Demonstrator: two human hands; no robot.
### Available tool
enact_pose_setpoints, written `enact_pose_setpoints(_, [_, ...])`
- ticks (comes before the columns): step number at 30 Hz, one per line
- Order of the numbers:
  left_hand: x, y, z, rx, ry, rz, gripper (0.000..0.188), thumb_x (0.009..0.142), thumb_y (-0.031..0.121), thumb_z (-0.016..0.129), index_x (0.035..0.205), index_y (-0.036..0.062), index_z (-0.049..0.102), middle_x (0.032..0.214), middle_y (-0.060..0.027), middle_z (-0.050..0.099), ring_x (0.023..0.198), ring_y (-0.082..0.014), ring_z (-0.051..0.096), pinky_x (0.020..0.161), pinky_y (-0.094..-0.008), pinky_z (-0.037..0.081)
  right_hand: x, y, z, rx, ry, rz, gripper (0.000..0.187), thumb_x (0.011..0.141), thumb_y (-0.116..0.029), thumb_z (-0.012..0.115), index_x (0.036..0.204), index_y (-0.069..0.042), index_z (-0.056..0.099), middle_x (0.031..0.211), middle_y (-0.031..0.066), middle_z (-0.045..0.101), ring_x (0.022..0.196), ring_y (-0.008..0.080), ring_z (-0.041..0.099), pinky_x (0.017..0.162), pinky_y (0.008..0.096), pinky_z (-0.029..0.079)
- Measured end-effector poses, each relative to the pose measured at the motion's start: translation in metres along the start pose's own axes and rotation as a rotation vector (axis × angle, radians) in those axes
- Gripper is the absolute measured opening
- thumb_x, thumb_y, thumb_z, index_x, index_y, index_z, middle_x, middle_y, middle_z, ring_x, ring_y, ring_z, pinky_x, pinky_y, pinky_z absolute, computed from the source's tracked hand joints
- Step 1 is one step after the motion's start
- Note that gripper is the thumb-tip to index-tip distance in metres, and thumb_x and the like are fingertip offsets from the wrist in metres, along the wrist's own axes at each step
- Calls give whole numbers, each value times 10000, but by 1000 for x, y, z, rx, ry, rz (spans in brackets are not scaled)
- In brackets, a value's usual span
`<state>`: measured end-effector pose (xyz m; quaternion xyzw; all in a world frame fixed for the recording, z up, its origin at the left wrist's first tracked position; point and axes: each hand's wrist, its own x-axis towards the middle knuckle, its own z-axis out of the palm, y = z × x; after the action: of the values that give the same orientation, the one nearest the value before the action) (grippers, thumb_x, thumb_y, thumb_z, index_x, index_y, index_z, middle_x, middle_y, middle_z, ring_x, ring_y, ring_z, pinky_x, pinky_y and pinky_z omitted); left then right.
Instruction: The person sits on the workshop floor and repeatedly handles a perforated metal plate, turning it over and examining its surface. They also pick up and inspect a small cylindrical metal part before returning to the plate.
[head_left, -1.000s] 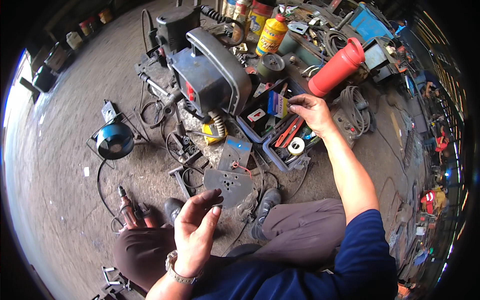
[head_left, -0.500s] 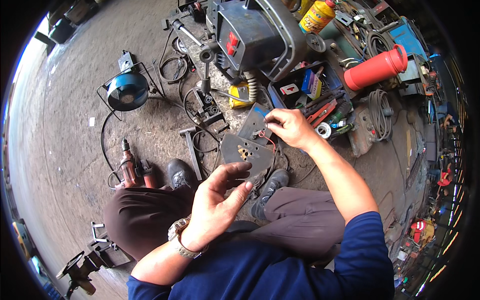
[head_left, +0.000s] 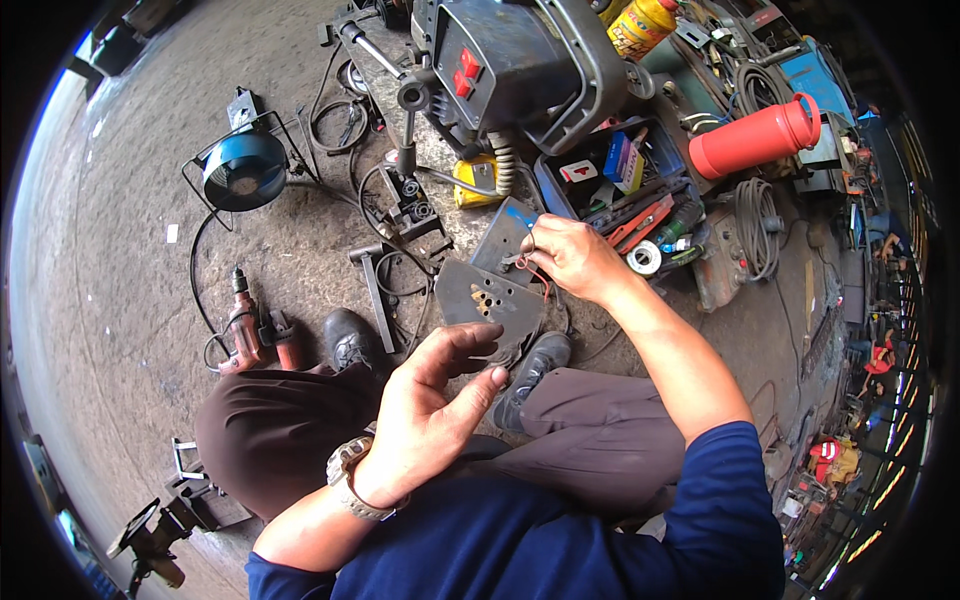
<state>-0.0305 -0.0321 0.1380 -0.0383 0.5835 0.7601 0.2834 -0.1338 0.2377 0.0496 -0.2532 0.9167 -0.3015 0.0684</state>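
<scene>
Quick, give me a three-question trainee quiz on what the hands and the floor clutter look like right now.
1. True or false: the left hand grips the red power drill.
2. What does the right hand pinch in its fingers? A) a small part with thin red wire B) the yellow bottle C) the tape roll
3. Fill in: the perforated metal plate lies just beyond the person's black ____.

Key: 1 false, the hand is open and empty, above the knees. 2 A. 3 shoe.
</scene>
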Motion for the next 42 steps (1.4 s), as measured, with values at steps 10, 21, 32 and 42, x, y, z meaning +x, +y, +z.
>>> enact_pose_setpoints(10, [1,-7,2,20,6,45,362,935,20,689,1285,-6,601,1234,-89,646,1160,-160,598,1014,-315,468,-6,4,1,-9,-2,-12,134,878,-53,683,1003,-11,663,938,124,615,869,342,646,752,413,534])
enact_pose_setpoints(21, [0,-4,5,-11,13,50,368,936,-16,672,1293,-24,586,1264,-94,642,1173,-151,592,1009,-293,471,-5,4,7,-99,31,-47,147,883,-139,691,912,-30,596,917,130,584,807,340,656,695,427,557])
enact_pose_setpoints(32, [6,1,5,10,47,29,345,949,-34,635,1289,-29,580,1313,-123,638,1189,-183,607,1040,-322,465,-2,4,-8,7,90,31,170,894,-163,641,946,-22,562,935,153,623,861,361,669,751,478,548])
enact_pose_setpoints(42, [13,-2,-5,-131,83,127,157,958,-4,633,831,30,545,961,-73,639,897,-139,609,834,-277,461,-37,74,-132,-233,702,371,77,860,-62,674,918,-23,642,843,172,708,782,325,725,706,410,572])
